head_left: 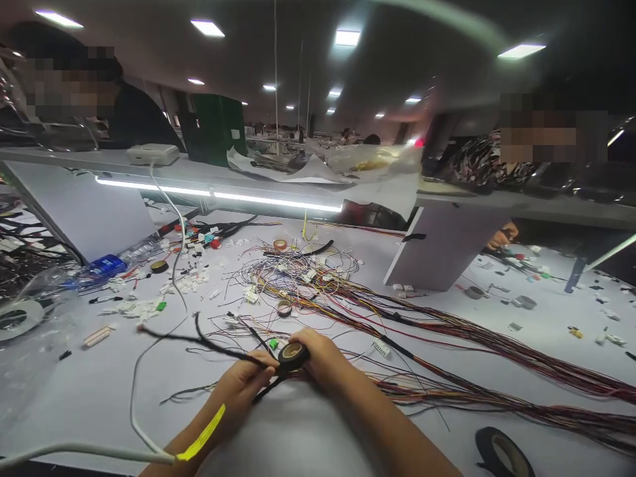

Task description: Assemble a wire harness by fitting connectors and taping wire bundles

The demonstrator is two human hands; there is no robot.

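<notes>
My left hand (248, 379) is closed round a black-wrapped wire harness (218, 346), whose taped branches stick out to the left. Close against it, my right hand (318, 354) grips a small roll of black tape (293, 356) at the point where the harness branches meet. Between the two hands the tape roll touches the harness. Just behind the hands lie a green connector (273, 344) and another small tape roll (284, 308). Long bundles of red, yellow and black wires (447, 404) run off to the right.
A tangle of loose wires (293, 265) with white connectors covers the middle of the table. White connectors (134, 309) and a plastic bottle (106, 266) lie left. A white cable (134, 391) crosses the left side. A large black tape roll (504, 454) lies front right. Another person's hand (503, 236) is beyond the divider (437, 248).
</notes>
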